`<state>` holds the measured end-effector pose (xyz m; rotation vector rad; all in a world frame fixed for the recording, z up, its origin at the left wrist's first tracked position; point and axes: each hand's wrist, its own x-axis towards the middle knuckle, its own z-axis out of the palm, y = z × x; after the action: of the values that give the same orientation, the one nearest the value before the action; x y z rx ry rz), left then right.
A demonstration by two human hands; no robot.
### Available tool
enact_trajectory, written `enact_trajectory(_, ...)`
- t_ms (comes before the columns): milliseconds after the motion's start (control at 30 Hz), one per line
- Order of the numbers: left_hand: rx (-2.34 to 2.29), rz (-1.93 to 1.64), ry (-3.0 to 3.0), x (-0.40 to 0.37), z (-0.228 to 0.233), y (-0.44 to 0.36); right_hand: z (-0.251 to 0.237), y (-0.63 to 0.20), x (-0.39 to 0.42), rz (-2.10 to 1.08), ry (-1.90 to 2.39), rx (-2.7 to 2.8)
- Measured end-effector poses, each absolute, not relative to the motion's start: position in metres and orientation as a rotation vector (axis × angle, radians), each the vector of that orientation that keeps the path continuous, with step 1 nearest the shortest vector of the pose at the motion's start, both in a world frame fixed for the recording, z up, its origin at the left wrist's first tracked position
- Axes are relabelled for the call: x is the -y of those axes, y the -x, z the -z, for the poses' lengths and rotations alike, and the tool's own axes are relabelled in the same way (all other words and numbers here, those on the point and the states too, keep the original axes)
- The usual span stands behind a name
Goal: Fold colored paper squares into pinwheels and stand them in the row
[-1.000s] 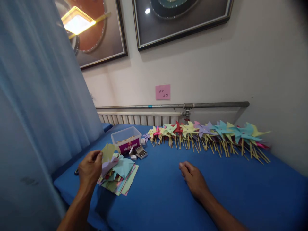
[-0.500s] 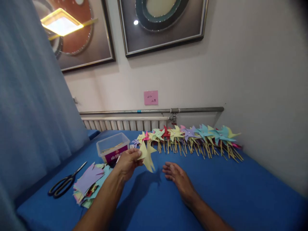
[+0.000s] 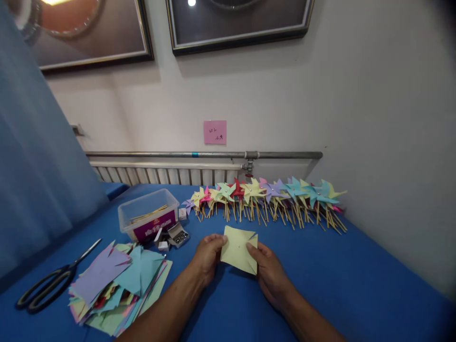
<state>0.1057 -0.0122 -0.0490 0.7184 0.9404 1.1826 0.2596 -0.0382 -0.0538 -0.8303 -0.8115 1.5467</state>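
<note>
Fingertips of left hand [image 3: 207, 254] and right hand [image 3: 268, 271] hidden behind yellow paper [image 3: 239, 248]

Single head view: looks forward-down, near blue table [image 3: 356, 275], facing wall.

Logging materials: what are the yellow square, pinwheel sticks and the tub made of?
Yellow square: thin matte paper, corners bending, between left hand and right hand. Pinwheel sticks: pale, likely wood or bamboo. Tub: clear, glossy plastic.

You're in a home craft corner: framed pictures [image 3: 235, 23], radiator [image 3: 167, 175], blue table [image 3: 356, 285], far row of pinwheels [image 3: 263, 197], scissors [image 3: 50, 282].
</note>
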Motion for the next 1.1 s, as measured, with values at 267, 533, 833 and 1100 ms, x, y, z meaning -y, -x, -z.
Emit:
enact_trajectory(267,-1.004,-1.182,-0.777,0.011,0.051,-0.108,0.046,-0.262,0.041,-1.616,0.824,0.835)
enact_trajectory(533,-0.992,-1.223,-0.725,0.015,0.048,-0.109,0.041,-0.265,0.045,-1.673,0.719,0.856)
enact_trajectory(833,-1.059,-1.222,-0.82,0.019,0.047,-0.113,0.047,-0.265,0.043,-1.701,0.761,0.886)
enact_trajectory(1100,-1.087,-1.246,-0.901,0.017,0.051,-0.114,0.059,-0.26,0.042,-1.567,0.886,0.861)
